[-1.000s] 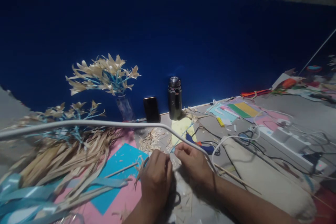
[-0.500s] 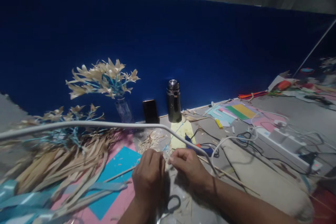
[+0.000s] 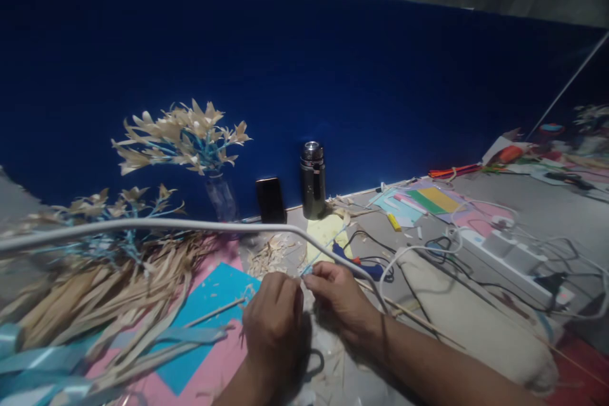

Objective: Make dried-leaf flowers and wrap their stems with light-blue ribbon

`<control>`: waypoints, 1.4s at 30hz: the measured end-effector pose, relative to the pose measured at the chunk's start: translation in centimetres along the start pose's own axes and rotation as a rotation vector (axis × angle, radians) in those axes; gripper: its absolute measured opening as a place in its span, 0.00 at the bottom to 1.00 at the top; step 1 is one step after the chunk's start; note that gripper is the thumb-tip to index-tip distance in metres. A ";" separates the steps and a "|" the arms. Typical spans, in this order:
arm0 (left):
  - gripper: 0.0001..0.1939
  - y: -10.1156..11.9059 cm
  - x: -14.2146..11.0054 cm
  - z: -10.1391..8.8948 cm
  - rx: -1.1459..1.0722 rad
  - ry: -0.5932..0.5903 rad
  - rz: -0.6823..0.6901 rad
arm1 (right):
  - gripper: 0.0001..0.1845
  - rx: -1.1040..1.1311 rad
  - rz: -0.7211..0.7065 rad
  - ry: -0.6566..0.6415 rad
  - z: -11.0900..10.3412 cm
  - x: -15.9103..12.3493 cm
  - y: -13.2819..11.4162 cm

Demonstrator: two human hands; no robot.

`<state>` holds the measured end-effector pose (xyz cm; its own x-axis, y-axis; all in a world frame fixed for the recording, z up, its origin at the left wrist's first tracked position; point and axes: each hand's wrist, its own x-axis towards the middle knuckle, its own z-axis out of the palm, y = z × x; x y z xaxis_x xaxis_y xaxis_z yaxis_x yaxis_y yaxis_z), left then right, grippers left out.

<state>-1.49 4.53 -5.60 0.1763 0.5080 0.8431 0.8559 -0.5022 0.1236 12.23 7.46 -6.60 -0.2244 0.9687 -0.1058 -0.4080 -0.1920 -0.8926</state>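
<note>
Near the bottom centre, my left hand [image 3: 273, 317] is closed with its knuckles up; what its fingers hold is hidden. Just right of it, my right hand [image 3: 340, 298] pinches a thin light blue stem [image 3: 318, 256] between thumb and fingertips. The stem slants up and to the right, and its lower end runs in between my two hands. Behind them lies a yellow sheet [image 3: 318, 230], with a blue glue gun [image 3: 373, 271] beside my right hand. A dark scissors handle [image 3: 314, 365] shows below my hands.
A white cable [image 3: 190, 224] crosses the view before my hands. On the left lie dried husks [image 3: 90, 292] and blue paper [image 3: 181, 361]. A flower vase [image 3: 221, 196], phone [image 3: 270, 200] and flask [image 3: 313, 184] stand by the wall; a power strip [image 3: 499, 266] lies right.
Both hands stay close together, with the right fingertips slightly higher. More of the light blue stem shows above them, slanting over the yellow sheet. The view has shifted slightly.
</note>
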 end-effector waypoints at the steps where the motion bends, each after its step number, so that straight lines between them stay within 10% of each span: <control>1: 0.13 0.0 -0.1 0.1 0.002 -0.009 0.010 | 0.24 0.008 0.050 0.014 0.0 0.0 0.1; 9: 0.12 -0.1 -0.5 0.9 -0.353 -0.120 -0.113 | 0.18 0.104 -0.001 0.045 -0.2 0.6 0.1; 16: 0.10 0.9 0.0 0.8 -0.969 -0.200 -1.004 | 0.12 0.058 0.055 0.067 -0.1 0.4 -0.9; 20: 0.15 0.6 0.5 0.7 -1.212 -0.323 -1.250 | 0.12 -0.012 0.011 0.078 0.0 -0.1 -1.6; 28: 0.14 0.6 0.4 1.0 -1.119 -0.310 -1.266 | 0.10 -0.288 -0.180 0.111 -0.4 -0.2 -1.0; 37: 0.11 -0.9 -0.4 0.8 -0.432 -0.209 -0.738 | 0.11 -0.652 -0.440 -0.082 0.6 -2.3 -1.6; 42: 0.10 -1.3 -0.1 1.1 -0.657 -0.247 -0.834 | 0.02 -0.659 -0.463 -0.060 0.7 -2.6 -1.8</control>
<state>-2.12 5.86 -6.45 -0.1837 0.9519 0.2451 0.3378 -0.1730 0.9252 12.93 5.20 -4.47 -0.2149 0.9136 0.3453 0.1303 0.3772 -0.9169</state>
